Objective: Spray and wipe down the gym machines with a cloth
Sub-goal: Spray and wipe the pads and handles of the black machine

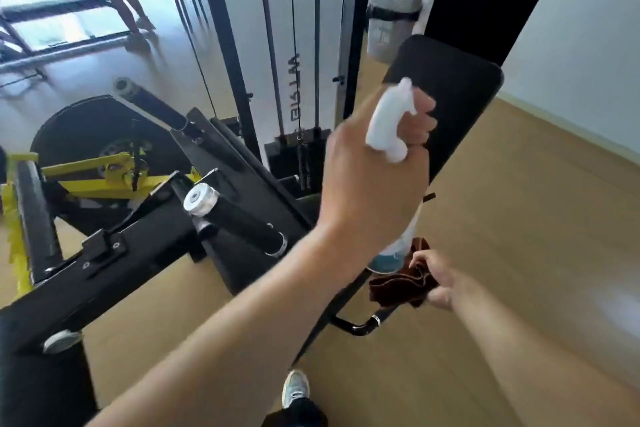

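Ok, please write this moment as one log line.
left hand holds spray bottle | aimed at black pad | right hand holds brown cloth | wiping not started

One spray bottle (388,121), one cloth (401,284), two hands (374,180).

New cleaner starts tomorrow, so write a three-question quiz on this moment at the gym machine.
1. True or false: the left hand grips the white spray bottle.
2. What does the right hand hold? A) a sponge B) a brown cloth C) nothing
3. Fill in: the nozzle points toward the black ____ of the machine.

Key: 1 true; 2 B; 3 pad.
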